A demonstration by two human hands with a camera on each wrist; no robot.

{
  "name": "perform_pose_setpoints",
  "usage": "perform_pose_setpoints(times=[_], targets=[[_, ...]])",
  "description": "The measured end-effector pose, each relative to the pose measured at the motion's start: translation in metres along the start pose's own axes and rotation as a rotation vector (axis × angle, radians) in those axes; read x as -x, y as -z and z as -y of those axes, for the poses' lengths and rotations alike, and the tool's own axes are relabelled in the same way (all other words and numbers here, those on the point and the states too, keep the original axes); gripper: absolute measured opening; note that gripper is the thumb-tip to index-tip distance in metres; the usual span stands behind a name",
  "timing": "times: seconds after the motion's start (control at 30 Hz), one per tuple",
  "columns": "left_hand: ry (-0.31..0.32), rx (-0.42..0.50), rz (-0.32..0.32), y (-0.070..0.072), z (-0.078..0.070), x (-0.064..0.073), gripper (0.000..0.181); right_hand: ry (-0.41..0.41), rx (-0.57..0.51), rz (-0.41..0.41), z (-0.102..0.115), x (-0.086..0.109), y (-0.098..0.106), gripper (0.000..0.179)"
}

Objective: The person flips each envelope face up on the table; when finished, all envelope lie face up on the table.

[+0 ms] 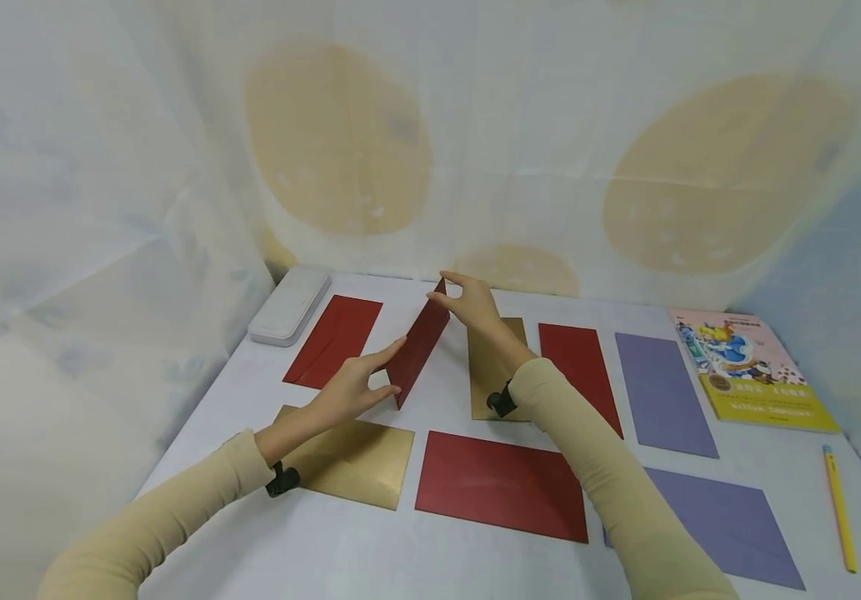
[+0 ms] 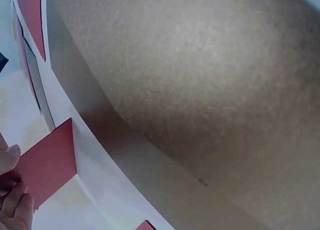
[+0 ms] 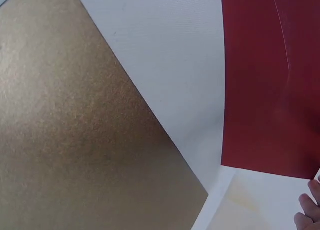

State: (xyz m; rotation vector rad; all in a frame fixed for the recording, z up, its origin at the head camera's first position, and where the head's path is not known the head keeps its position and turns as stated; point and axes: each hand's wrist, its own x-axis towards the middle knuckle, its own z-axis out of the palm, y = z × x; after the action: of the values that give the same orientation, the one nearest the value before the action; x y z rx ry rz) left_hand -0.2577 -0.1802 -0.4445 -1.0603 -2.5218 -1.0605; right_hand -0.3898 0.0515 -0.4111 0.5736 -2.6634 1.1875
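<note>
A red envelope (image 1: 421,340) is held up on a slant above the white table, its long edge running away from me. My left hand (image 1: 350,390) pinches its near end between thumb and fingers. At the far upper corner, my right hand (image 1: 473,305) grips it the same way. The left wrist view shows fingers at the edge of the red envelope (image 2: 52,162). In the right wrist view, its face (image 3: 265,105) carries a thin flap line, and only some fingertips show. Beneath my left wrist lies a gold envelope (image 1: 370,458); another gold envelope (image 1: 484,367) lies under my right wrist.
Flat red envelopes (image 1: 336,340) (image 1: 501,483) (image 1: 580,367) and purple envelopes (image 1: 663,392) (image 1: 730,525) are spread around. A white case (image 1: 290,306) stands at the back left. On the right are a picture book (image 1: 753,367) and a yellow pencil (image 1: 840,512). Cloth curtains (image 1: 513,167) enclose the table.
</note>
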Motion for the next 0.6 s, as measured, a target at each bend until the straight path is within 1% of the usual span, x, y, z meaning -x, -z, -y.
perform_pose_setpoints(times=[0.13,0.27,0.37,0.47,0.6], targets=[[0.004,-0.009,-0.009,0.0,0.001,-0.002,0.082,0.014,0.002,-0.002,-0.002,0.0,0.001,0.062],[0.048,0.003,-0.028,0.004,0.003,0.001,0.082,0.045,-0.011,0.027,-0.003,0.005,0.001,0.063],[0.092,0.026,-0.05,0.008,0.007,0.006,0.082,0.058,0.002,0.069,-0.004,0.011,-0.001,0.063],[0.142,0.05,-0.078,0.01,0.012,0.01,0.081,0.048,0.026,0.148,-0.005,0.017,-0.003,0.063],[0.188,0.074,-0.11,0.012,0.02,0.016,0.082,0.044,0.069,0.308,-0.008,0.025,-0.008,0.063]])
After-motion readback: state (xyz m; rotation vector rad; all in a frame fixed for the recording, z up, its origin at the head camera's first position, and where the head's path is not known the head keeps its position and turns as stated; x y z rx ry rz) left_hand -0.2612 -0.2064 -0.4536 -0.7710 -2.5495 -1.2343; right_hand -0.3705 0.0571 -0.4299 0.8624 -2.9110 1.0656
